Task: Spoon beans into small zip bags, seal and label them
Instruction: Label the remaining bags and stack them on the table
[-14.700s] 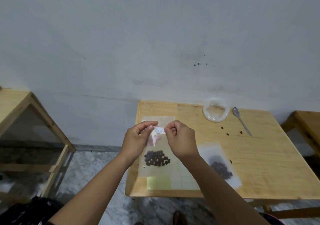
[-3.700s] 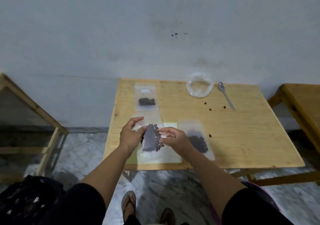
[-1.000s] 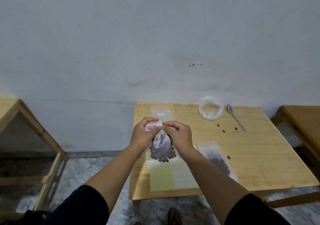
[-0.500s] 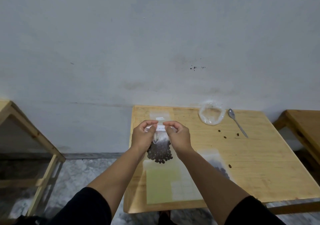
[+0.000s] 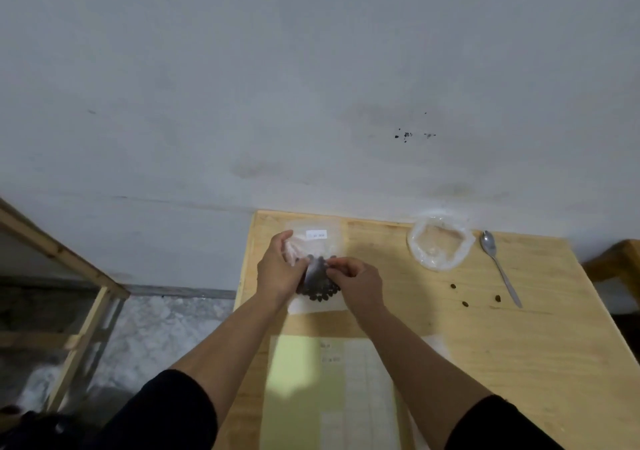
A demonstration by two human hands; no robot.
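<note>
My left hand (image 5: 278, 271) and my right hand (image 5: 358, 285) both pinch the top of a small clear zip bag of dark beans (image 5: 318, 292). They hold it low over the far left part of the wooden table (image 5: 519, 363). Right behind it lies another zip bag (image 5: 329, 241) with a white label (image 5: 317, 234); its beans are hidden by my hands. A sheet of labels (image 5: 332, 387), green on the left and white on the right, lies near the front edge between my forearms.
A crumpled open plastic bag (image 5: 438, 245) sits at the back of the table with a metal spoon (image 5: 498, 269) to its right. Three loose beans (image 5: 464, 303) lie beside the spoon. Wooden frames stand left (image 5: 69, 259) and right (image 5: 616, 259) of the table.
Both hands have carried the bean bag away from me and down, from mid-air to just in front of the labelled bag at the back left of the table.
</note>
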